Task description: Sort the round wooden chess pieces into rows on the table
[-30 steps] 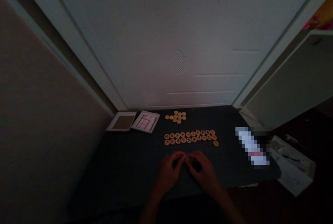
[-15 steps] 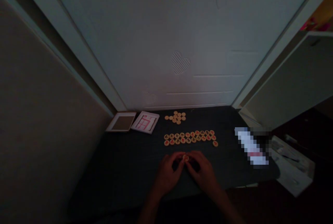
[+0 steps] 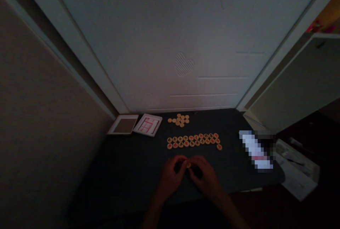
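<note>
Between my two hands, above the dark table, is a small round wooden Chinese chess piece [image 3: 188,165]. My left hand [image 3: 170,176] pinches it from the left with thumb and index finger. My right hand [image 3: 205,176] holds its right side with the fingertips, its thumb lower down. The fingers cover much of the piece, so its marking cannot be read. Beyond the hands, two rows of face-up chess pieces [image 3: 192,144] with red and dark characters lie side by side. One single piece [image 3: 219,147] sits just below the right end of the rows.
Near the wall, several pale chess pieces [image 3: 182,121] lie blank side up in a loose cluster. An open shallow box [image 3: 108,131] and a white lid with red lines [image 3: 156,131] lie at the back left. A blurred-out object [image 3: 255,149] rests at the table's right.
The piece in my fingers has turned, and its red-marked face no longer shows. My right thumb has slid lower. The laid-out pieces have stayed in place.
</note>
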### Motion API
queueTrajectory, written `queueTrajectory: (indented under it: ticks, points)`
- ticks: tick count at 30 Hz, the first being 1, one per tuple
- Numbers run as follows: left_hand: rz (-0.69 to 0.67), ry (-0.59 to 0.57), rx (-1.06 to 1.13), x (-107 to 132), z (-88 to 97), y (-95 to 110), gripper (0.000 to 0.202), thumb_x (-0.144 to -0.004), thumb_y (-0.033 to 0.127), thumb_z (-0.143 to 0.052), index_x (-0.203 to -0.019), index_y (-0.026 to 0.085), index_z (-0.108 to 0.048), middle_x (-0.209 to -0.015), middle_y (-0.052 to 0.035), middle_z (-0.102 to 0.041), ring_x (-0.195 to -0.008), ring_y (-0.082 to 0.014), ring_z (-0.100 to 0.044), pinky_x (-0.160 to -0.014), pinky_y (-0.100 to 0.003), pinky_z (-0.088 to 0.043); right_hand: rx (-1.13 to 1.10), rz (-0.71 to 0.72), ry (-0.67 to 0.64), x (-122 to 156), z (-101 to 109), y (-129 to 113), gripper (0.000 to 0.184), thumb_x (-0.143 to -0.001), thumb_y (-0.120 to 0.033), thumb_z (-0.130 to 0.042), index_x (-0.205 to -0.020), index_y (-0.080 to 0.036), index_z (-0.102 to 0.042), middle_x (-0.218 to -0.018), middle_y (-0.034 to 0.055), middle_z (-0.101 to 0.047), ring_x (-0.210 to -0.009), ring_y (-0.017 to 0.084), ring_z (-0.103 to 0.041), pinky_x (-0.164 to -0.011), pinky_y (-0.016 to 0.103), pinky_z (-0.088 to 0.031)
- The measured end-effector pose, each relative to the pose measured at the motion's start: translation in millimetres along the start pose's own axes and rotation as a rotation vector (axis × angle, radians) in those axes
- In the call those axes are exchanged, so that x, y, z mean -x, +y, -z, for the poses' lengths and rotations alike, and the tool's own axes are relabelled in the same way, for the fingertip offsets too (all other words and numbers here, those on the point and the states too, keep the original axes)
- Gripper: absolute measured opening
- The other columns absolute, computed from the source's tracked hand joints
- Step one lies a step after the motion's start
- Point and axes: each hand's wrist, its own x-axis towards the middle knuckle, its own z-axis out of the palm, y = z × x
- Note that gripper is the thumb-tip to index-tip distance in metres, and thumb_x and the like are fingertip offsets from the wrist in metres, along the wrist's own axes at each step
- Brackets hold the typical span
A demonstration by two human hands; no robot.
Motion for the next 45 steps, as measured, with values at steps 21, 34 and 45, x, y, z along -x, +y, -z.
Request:
queueTrajectory:
  ticks: [21,34,45]
  points:
    - [-0.057,-0.027,-0.115,1.5,3.0,3.8,0.02,-0.097,0.032,-0.054,-0.099,0.029,-0.073,-0.101,-0.0001,-0.078,-0.095,-0.0209,-0.07,-0.09,-0.035,-0.05,0.032,-0.006,0.037,1.7,-3.3,0.6,0.014,-0.094,-0.02,-0.061,-0.086,-0.025,-0.051,-0.094,0.0042,-0.063,-0.089,0.019,-0.065,-0.079,0.029,-0.054]
    - [-0.017,-0.035,-0.129,1.6,-0.4,1.6,0.011,-0.094,0.032,-0.059,-0.097,0.027,-0.069,-0.092,0.0011,-0.075,-0.089,-0.0196,-0.068,-0.084,-0.033,-0.05,0.081,0.019,0.002,4.0,-4.0,4.4,0.013,-0.09,-0.013,-0.061,-0.085,-0.024,-0.055,-0.096,0.0046,-0.06,-0.091,0.018,-0.063,-0.08,0.029,-0.055]
    - [-0.037,-0.032,-0.131,1.1,1.4,4.4,0.015,-0.096,0.035,-0.057,-0.098,0.028,-0.07,-0.094,0.0008,-0.076,-0.089,-0.0198,-0.068,-0.082,-0.032,-0.05,0.073,0.047,-0.003,5.2,-5.8,5.4,0.015,-0.087,-0.008,-0.059,-0.086,-0.022,-0.056,-0.102,0.0059,-0.061,-0.094,0.018,-0.064,-0.086,0.029,-0.054]
